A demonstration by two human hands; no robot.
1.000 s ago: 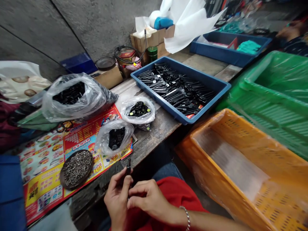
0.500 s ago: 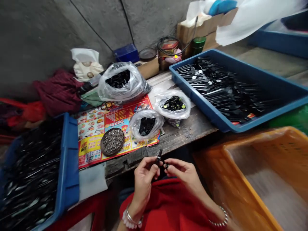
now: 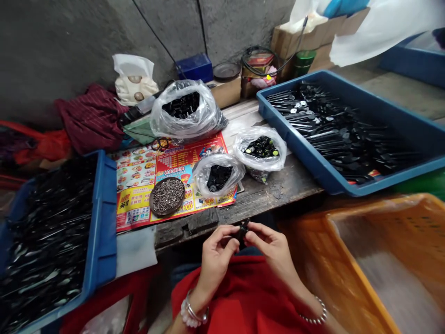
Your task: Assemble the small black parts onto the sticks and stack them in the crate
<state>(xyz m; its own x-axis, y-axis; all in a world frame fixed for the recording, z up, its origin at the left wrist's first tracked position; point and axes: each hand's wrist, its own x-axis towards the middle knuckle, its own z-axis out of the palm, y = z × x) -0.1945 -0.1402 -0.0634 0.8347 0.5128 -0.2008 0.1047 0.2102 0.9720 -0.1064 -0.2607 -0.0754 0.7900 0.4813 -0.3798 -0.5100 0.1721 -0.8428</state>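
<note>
My left hand [image 3: 216, 257] and my right hand [image 3: 269, 248] meet over my red lap, just below the table's front edge. Both pinch one small black part [image 3: 242, 230] between their fingertips. On the table in front lie a round dish of small metal pins [image 3: 167, 196], a plastic bag of black pieces [image 3: 218, 175] and a second bag of black round pieces [image 3: 261, 149]. A larger bag of black parts [image 3: 186, 109] sits further back.
A blue tray of long black parts [image 3: 342, 132] is at the right, another blue tray [image 3: 52, 232] at the left. An orange crate [image 3: 382, 260] stands low at the right. A colourful printed sheet [image 3: 163, 181] covers the worn wooden table [image 3: 278, 188]. Boxes and cloth lie along the wall.
The view has swung left, bringing the left blue tray into sight. My hands have closed together on the small black part, which stood upright in my left hand before.
</note>
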